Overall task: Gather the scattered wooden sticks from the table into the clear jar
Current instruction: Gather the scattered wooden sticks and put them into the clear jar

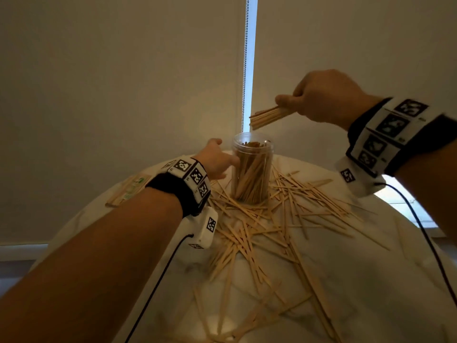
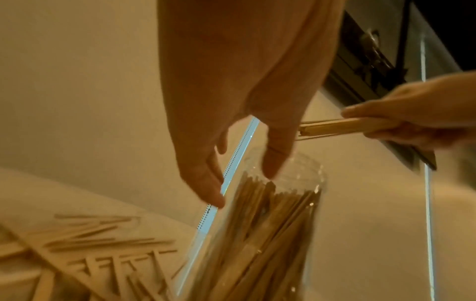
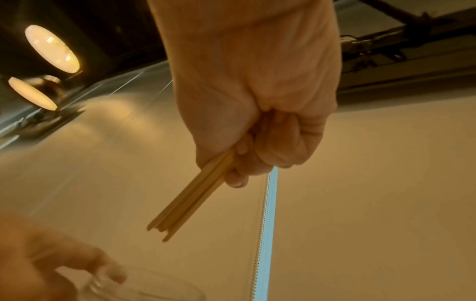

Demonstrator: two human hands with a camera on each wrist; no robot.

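Note:
The clear jar (image 1: 252,169) stands upright at the far middle of the round white table (image 1: 346,280), packed with wooden sticks. My left hand (image 1: 222,157) reaches around its upper left side with fingers spread and relaxed; the thumb (image 2: 275,160) lies at the rim, and the fingers (image 2: 206,183) are a little apart from the glass. My right hand (image 1: 288,105) hovers above and right of the jar mouth, gripping a bundle of sticks (image 1: 265,117) that points down-left toward the opening. Scattered sticks (image 1: 259,226) cover the table in front of and right of the jar.
A wrapped packet of sticks (image 1: 128,191) lies at the table's left edge. A bead chain (image 1: 244,70) hangs behind the jar against the blinds. Black cables trail from both wrist cameras. The near table surface holds fewer sticks.

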